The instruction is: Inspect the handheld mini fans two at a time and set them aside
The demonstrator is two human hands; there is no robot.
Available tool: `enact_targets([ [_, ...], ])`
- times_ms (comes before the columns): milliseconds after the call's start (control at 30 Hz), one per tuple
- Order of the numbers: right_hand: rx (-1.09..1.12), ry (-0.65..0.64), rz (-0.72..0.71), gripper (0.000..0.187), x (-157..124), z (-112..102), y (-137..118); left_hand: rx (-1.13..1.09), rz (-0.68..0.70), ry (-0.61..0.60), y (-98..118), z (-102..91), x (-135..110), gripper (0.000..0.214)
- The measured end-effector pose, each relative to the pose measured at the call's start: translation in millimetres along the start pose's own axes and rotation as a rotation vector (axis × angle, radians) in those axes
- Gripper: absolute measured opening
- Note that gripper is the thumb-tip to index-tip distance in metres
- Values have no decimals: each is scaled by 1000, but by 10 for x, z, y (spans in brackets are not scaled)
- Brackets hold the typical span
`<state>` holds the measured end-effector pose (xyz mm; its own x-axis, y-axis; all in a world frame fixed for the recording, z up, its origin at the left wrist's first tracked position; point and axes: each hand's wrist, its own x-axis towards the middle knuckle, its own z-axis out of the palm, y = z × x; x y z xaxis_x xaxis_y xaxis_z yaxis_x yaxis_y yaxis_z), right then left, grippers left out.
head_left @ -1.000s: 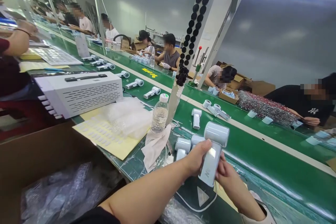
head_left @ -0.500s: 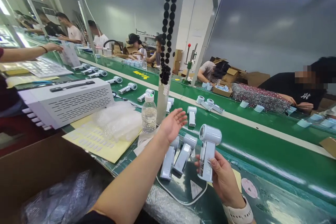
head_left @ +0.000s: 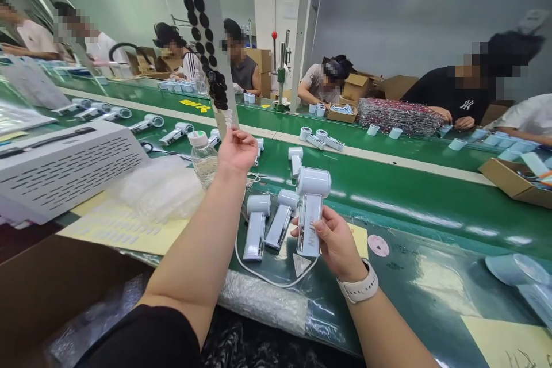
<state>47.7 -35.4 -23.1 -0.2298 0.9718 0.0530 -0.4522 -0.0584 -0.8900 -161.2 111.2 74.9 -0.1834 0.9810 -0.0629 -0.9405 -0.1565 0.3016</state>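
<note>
Upright in my right hand [head_left: 338, 241] is a light-blue handheld fan [head_left: 314, 183], its round head on top and grey lettering ending in "FAN" on the handle. Its open side shows inner parts. My left hand [head_left: 236, 152] reaches up to the metal post [head_left: 222, 77], fingertips pinched at the small white stickers [head_left: 229, 117] below a column of black discs [head_left: 218, 86]. Two more fans, one at the left [head_left: 256, 227] and one nearer the held fan [head_left: 281, 218], lie on the bench beside a white cable [head_left: 276, 284].
A clear bottle [head_left: 203, 158] stands left of my left wrist, near plastic bags [head_left: 155, 187] and a white vented box [head_left: 73, 167]. Several fans lie along the green conveyor [head_left: 371, 175]. Bubble wrap [head_left: 263, 299] edges the bench. Co-workers sit across the belt.
My left hand has gone from open over the bench to the post, its fingers now closing at the white stickers. My right hand still holds the fan. The view has swung right.
</note>
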Motion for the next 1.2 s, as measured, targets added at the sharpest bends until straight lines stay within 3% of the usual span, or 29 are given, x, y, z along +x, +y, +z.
enact_targets([
  [167, 76, -11, -3, 54, -13, 13, -6, 19, 29, -4, -22, 34, -11, 46],
  [300, 95, -18, -11, 55, -26, 19, -15, 140, -17, -50, -98, -38, -303, 40],
  [367, 90, -16, -20, 56, -34, 20, -22, 417, -110, -197, -146, -145, -597, 35],
  [433, 86, -16, -30, 58, -44, 26, -28, 809, -183, -444, -171, -268, -931, 29],
  [500, 84, -22, -43, 59, -52, 39, -30, 1184, -170, -646, -164, -359, -1230, 28],
  [600, 66, -20, -82, 58, -60, 58, -22, 1585, -117, -798, -133, -392, -1502, 28],
  [667, 30, -6, -108, 59, -60, 59, -8, 1702, -89, -836, -133, -375, -1570, 27],
  [933, -152, 51, -150, 62, -6, 18, 47, 2017, -31, -806, -217, -357, -1554, 30],
  [1033, -217, 68, -125, 56, 0, 42, 52, 2057, -139, -701, -211, -437, -1434, 38],
  [1200, -238, 51, -25, 51, -57, 57, 70, 1798, -453, -541, -222, -748, -1276, 46],
])
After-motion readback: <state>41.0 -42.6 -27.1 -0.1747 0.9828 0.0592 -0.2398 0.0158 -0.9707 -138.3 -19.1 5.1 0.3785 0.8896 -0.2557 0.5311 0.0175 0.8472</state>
